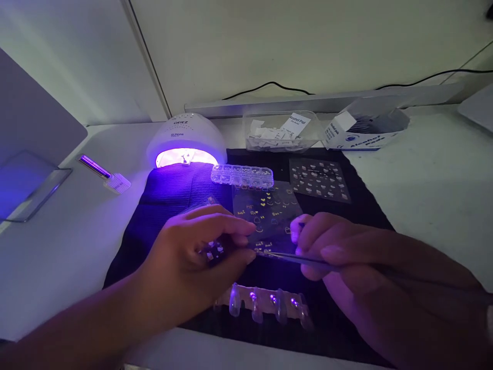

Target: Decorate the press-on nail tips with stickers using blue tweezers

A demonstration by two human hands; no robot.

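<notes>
Between thumb and fingers, my left hand [208,241] pinches the near-left edge of a clear nail sticker sheet [275,203] with gold words and small figures. My right hand [327,249] is closed around metal tweezers [296,258]. Their tips point left and meet the sheet's near edge by my left thumb; whether a sticker is between them is too small to tell. The fingers of my right hand are also close to the sheet's right edge. Just below both hands lies a strip [265,298] bearing several clear false nails, some with shiny beads.
A lit nail lamp [188,133] stands at the back left, beside a compartment case [242,176]. Behind are a plastic tub [283,131] of alcohol pads and an open box [358,136]. Another sticker sheet [319,180] lies on the black cloth [134,241]. At left is a nail polish bottle [106,174].
</notes>
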